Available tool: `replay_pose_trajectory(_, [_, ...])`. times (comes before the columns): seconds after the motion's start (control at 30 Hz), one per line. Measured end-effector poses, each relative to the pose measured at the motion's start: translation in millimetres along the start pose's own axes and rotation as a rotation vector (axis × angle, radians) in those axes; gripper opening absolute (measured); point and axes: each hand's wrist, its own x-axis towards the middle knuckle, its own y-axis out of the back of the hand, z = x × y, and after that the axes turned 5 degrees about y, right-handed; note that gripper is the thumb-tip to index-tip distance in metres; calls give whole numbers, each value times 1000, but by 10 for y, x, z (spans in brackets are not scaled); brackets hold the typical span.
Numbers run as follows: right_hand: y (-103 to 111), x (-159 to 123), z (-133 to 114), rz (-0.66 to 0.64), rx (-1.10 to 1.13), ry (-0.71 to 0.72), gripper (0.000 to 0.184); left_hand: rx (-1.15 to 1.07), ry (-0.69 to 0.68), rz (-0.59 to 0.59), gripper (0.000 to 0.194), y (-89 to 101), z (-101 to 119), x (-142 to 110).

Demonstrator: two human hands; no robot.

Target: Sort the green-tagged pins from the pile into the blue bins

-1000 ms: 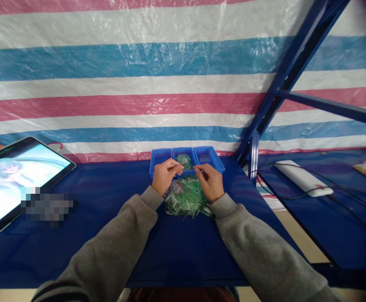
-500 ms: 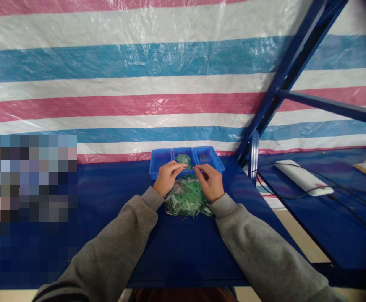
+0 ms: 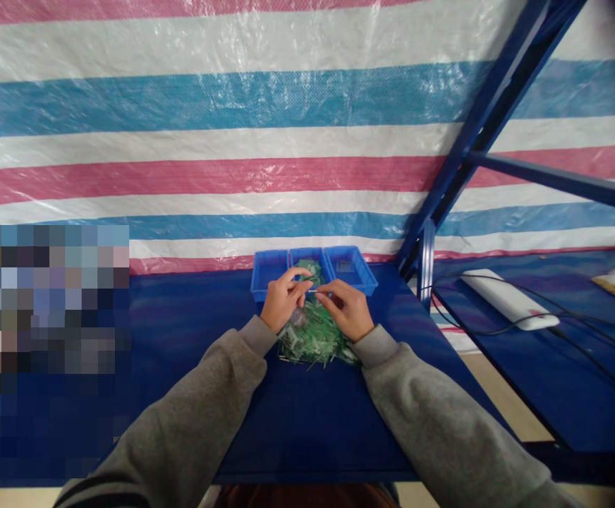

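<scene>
Between my two hands is a small thin light-coloured stick (image 3: 312,291), too small to name more exactly. My right hand (image 3: 350,310) pinches its right end between thumb and fingers. At the other end, the thumb and lower fingers of my left hand (image 3: 282,302) close on it, while the index finger is raised and curved away. Below both hands lies a loose heap of thin green and clear pieces (image 3: 318,335) on the blue table (image 3: 307,416). Just behind the hands, a middle blue bin (image 3: 307,252) holds more green pieces, partly hidden by my fingers.
A left blue bin (image 3: 270,264) and a right blue bin (image 3: 357,264), with a small clear item inside, flank the middle one. Rightward are a blue metal frame (image 3: 445,183), a white device (image 3: 511,300) and black cables (image 3: 566,317). A striped sheet (image 3: 233,162) hangs behind.
Both hands have drawn closer together, the right moving slightly left. The thin stick now spans between them, and my left index finger has lifted away from the thumb.
</scene>
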Motion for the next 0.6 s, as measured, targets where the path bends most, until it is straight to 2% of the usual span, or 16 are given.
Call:
replay_pose_trajectory(0.27, [13, 7, -17, 33, -13, -6, 25, -37, -8, -44, 31, -3, -28, -7])
replay_pose_trajectory(0.4, [13, 9, 17, 107, -47, -67, 27, -66, -60, -5, 28, -9, -71, 10])
replay_pose_trajectory(0.5, [6, 0, 35, 93, -46, -62, 26, -60, -63, 32, 25, -13, -109, 19])
replay_pose_trajectory(0.6, [4, -12, 43, 86, -42, -54, 24, -44, -63, 21, 25, -16, -135, 17])
